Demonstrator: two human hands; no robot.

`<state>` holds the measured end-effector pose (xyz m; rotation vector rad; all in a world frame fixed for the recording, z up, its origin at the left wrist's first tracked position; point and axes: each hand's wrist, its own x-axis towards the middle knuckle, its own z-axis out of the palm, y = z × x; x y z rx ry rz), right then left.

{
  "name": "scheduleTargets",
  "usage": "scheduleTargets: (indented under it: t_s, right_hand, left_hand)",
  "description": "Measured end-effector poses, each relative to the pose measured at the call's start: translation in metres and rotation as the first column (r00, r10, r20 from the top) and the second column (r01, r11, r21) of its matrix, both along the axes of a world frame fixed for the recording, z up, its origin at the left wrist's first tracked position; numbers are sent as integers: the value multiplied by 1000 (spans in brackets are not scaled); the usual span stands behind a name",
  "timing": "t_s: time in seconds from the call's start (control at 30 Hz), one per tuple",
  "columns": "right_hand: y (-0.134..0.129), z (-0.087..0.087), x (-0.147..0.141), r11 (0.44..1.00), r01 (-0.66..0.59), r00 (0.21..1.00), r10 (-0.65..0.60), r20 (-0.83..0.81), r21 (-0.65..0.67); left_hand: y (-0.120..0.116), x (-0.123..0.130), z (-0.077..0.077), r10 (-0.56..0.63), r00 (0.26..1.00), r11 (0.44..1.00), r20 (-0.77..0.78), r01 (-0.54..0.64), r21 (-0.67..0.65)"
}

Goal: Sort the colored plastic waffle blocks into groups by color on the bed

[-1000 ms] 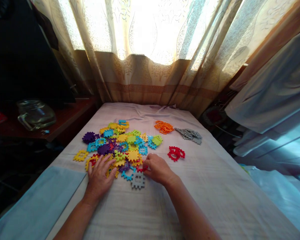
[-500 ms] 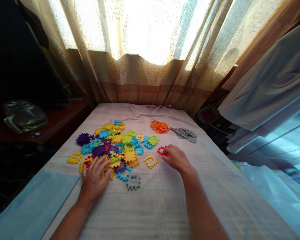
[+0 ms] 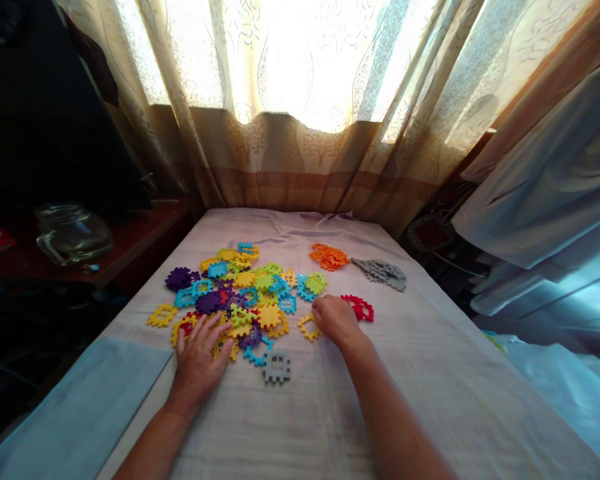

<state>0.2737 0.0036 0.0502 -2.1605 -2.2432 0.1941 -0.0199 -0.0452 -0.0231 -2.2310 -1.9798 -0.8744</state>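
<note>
My left hand [image 3: 200,350] lies with its fingers spread over the near left edge of a pile of notched plastic building tiles. Yellow and red tiles show around its fingertips. My right hand [image 3: 336,320] is beside a yellow square frame tile [image 3: 307,329], its fingers bent downward and their tips hidden. Just right of that hand lie red tiles [image 3: 364,309], grouped together on the sheet. A grey window tile [image 3: 277,368] rests at the near side of the pile. Purple tiles [image 3: 209,303], blue tiles [image 3: 203,287] and green tiles [image 3: 264,281] overlap in the heap.
Toward the back right sit a cluster of orange tiles [image 3: 329,257] and a cluster of grey tiles [image 3: 384,273]. A light blue cloth [image 3: 90,393] covers the near left corner. A glass jug [image 3: 73,233] stands on a dark side table [image 3: 145,227]. Curtains [image 3: 300,160] hang behind.
My right hand has let go of the red tile among other red ones and moved left to the yellow frame tile. My left hand stays on the pile; the view has shifted slightly.
</note>
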Motion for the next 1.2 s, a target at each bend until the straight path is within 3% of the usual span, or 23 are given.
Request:
scheduleTargets:
  t_s: [0.17, 0.23, 0.3, 0.37, 0.47, 0.57, 0.73, 0.83, 0.93, 1.0, 1.07, 1.2]
  right_hand:
    - [25, -9, -19, 988, -151, 988, 152, -39, 35]
    - [30, -10, -21, 987, -156, 985, 159, -64, 48]
    - [33, -9, -20, 994, -39, 996, 47, -77, 98]
    - [35, -7, -17, 980, 155, 986, -146, -78, 127]
    - [41, -6, -16, 950, 312, 949, -311, -45, 15]
    - [50, -9, -24, 975, 223, 971, -224, -80, -22]
    - [52, -16, -40, 989, 21, 971, 14, -238, 143]
    - [34, -18, -44, 960, -47, 942, 134, -308, 274]
    - [8, -22, -51, 891, -273, 868, 390, -306, 361]
    - [-4, -26, -57, 859, -379, 834, 479, -276, 345]
    - [-8, -29, -59, 882, -354, 860, 438, -261, 312]
    - [-2, -33, -50, 950, -121, 945, 199, -259, 289]
  left_hand:
    - [-1, 0, -1, 3, 1000, 1000, 10, -3, 7]
    - [-2, 1, 0, -3, 1000, 1000, 13, 2, 10]
    - [-2, 2, 1, -7, 1000, 1000, 14, 7, 14]
    - [-3, 2, 2, -9, 1000, 1000, 13, 9, 15]
    - [-3, 2, 1, -9, 1000, 1000, 12, 9, 8]
    - [-3, 2, 1, -4, 1000, 1000, 16, 4, -2]
    - [-3, 2, 2, 4, 1000, 1000, 26, -3, -22]
    - [-3, 3, 2, 5, 1000, 1000, 30, -4, -16]
    - [-3, 4, 3, 8, 1000, 1000, 22, -8, -16]
    - [-3, 4, 3, 9, 1000, 1000, 18, -9, -22]
    - [-3, 4, 4, 8, 1000, 1000, 20, -8, -27]
    - [-3, 4, 5, 13, 1000, 1000, 28, -12, -29]
